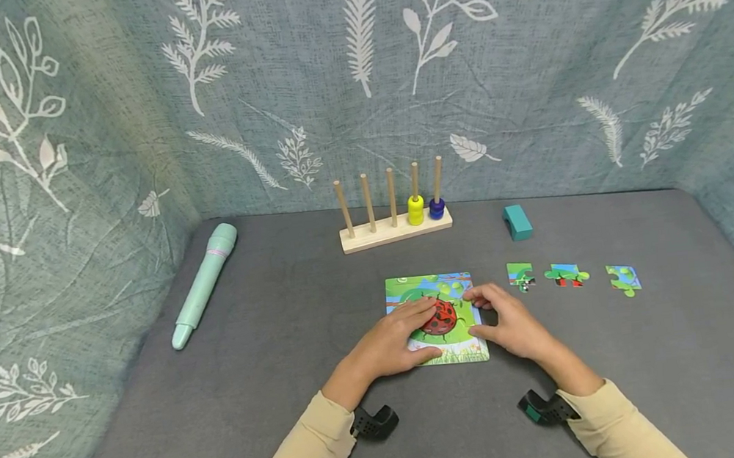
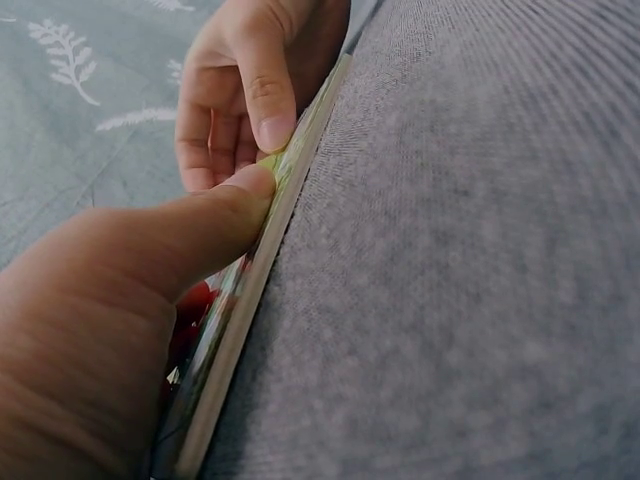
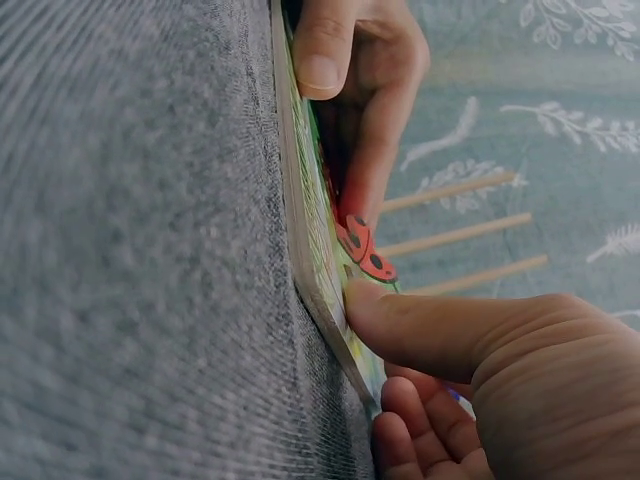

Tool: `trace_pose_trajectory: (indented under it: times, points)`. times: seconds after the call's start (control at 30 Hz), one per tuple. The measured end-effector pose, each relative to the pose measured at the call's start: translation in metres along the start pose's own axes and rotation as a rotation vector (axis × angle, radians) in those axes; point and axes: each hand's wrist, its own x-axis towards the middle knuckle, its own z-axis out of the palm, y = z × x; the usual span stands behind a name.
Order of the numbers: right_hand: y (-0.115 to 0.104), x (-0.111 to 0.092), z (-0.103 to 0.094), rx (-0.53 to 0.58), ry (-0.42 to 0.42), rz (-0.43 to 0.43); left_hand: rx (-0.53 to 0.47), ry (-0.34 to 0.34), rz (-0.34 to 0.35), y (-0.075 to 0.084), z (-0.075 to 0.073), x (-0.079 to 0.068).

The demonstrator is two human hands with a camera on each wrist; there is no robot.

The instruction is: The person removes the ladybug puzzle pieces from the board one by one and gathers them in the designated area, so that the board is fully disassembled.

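A ladybug jigsaw puzzle [image 1: 433, 359] lies flat in its tray in front of me. My left hand [image 1: 394, 341] rests over its left part, fingers stretched across the picture to the red ladybug [image 1: 440, 318] and thumb on the lower border. At the right edge, my right hand [image 1: 512, 322] has thumb and curled fingers set apart on either side of a puzzle piece. In the right wrist view, a red spotted piece [image 3: 370, 255] stands tilted above the board, near the right thumb [image 3: 400, 320] and a left fingertip. The fingers partly hide the picture.
Three loose puzzle pieces, a left one [image 1: 520, 275], a middle one [image 1: 567, 274] and a right one [image 1: 624, 278], lie to the right. Behind stand a peg rack [image 1: 368, 242] with yellow and blue beads and a teal block [image 1: 517, 222]. A mint microphone-shaped object [image 1: 205, 285] lies left.
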Motion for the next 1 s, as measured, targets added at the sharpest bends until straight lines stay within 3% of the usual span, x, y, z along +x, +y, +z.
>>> trace_pose_trajectory:
  times: [0.37,0.7,1.0]
  points:
    - [0.0,-0.001,0.001,-0.058,0.018,-0.015,0.001,0.006,-0.01,-0.001,0.001,-0.001]
    - [0.002,-0.001,-0.003,-0.015,0.024,-0.013,-0.006,0.005,-0.006,0.0,0.001,0.0]
    - [0.003,-0.005,-0.032,0.085,-0.016,0.061,-0.004,0.01,-0.007,-0.001,0.001,0.0]
